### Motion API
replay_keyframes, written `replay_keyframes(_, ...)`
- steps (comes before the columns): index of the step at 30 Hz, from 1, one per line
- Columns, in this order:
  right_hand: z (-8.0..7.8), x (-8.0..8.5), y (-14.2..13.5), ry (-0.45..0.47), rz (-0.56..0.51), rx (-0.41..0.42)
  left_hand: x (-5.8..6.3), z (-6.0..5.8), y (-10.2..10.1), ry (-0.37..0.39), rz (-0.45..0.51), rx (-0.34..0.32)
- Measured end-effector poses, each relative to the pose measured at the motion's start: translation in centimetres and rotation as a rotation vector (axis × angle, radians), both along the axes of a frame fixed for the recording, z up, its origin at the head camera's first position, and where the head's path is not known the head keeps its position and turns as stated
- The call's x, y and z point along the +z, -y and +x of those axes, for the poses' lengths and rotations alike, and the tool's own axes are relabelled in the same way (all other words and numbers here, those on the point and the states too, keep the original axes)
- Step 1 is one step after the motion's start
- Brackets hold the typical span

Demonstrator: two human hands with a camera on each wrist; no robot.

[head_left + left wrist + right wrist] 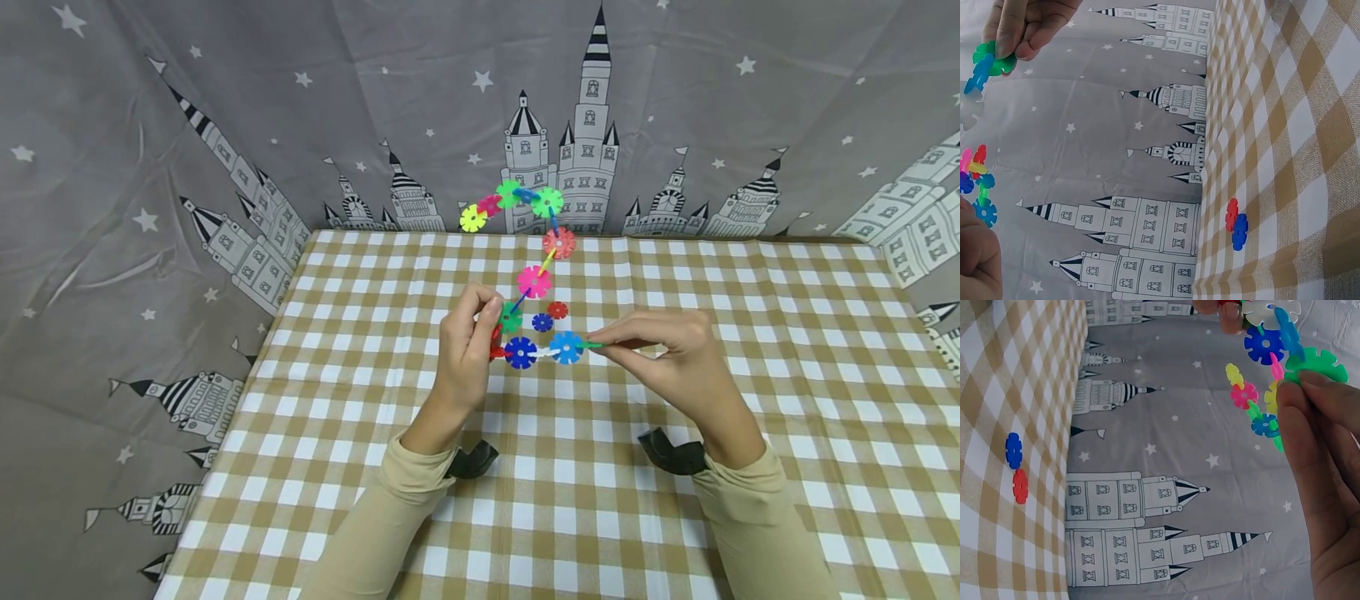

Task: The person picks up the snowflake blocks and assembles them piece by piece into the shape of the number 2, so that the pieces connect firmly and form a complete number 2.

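Observation:
A chain of notched plastic snowflake discs (534,282) in several colours hangs in the air between both hands, its far end a yellow disc (473,218). My left hand (467,343) grips the chain near a green disc (511,317) and a red one, partly hidden by the fingers. Between thumb and fingers, my right hand (663,350) pinches a green disc (1317,366) that is slotted onto a light blue disc (566,347). A white disc (1271,312) and a dark blue disc (521,353) come between that end and my left hand.
On the checkered tablecloth (360,400) lie a loose red disc (557,310) and a loose blue disc (542,322), side by side beyond the hands. A grey curtain (420,75) printed with castles and stars stands behind the table and along its left side.

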State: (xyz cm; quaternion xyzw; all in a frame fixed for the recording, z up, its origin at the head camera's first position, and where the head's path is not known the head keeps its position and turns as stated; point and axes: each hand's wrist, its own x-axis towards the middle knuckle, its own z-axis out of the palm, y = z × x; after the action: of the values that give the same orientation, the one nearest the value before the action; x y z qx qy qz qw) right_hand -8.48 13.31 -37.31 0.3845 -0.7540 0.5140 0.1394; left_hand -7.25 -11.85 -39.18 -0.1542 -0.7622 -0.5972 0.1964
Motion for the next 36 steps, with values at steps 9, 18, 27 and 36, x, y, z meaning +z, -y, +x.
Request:
replay_keyframes(9, -0.01, -0.13, 0.05, 0.019, -0.018, 0.016, 0.2, 0.07, -0.04, 0.023, 0.002, -0.005)
replay_keyframes(18, 0.04, -0.14, 0.27, -0.057, 0.001, -0.01, 0.13, 0.01, -0.04, 0.015, -0.051, 0.053)
replay_keyframes(27, 0.29, -0.26, 0.47, -0.003, -0.105, 0.045, -0.08, -0.27, -0.19, 0.041, -0.059, 0.04)
replay_keyframes(36, -0.24, -0.45, 0.1, 0.081, 0.024, -0.068, 0.71, 0.23, -0.08, 0.052, -0.029, 0.028)
